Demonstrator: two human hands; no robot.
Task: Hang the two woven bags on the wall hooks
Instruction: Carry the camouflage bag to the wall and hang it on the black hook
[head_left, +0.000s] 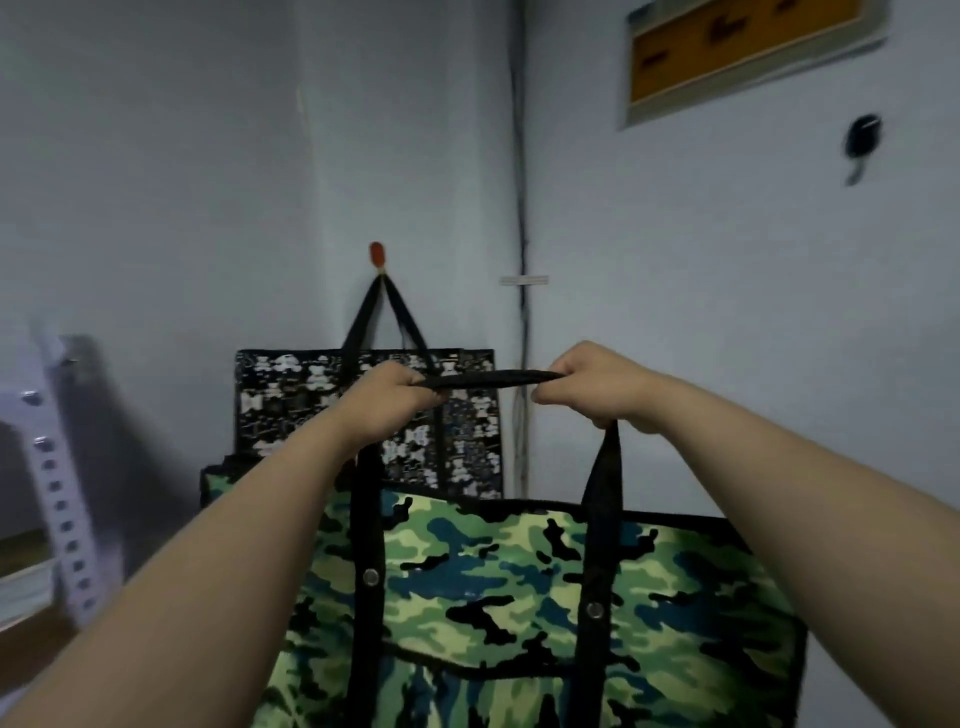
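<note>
One bag is up, so I'm calling this the halfway mark. The black bag with the white bear print (363, 410) hangs flat against the wall by its black straps, which meet at the orange hook (377, 254) above it. That half of the job looks finished to me.

Now the second one. I've got the camouflage bag (519, 597) held up in front of me, low in the view, overlapping the bottom of the bear-print bag. My left hand (387, 400) is closed in a fist around one end of the black handle strap (488, 379), and my right hand (592, 384) is pinched tight on the other end. The strap is stretched level between them, and its two legs run down to the bag body, each with a metal snap.

What's left: this strap has to go over a hook. Up on the right wall, well above my right hand, sits a dark hook (862, 137), bare as far as I can tell through the blur. I judge that's the target, so the bag needs lifting and carrying right. The strap is pulled open and ready, not yet near either hook.
</note>
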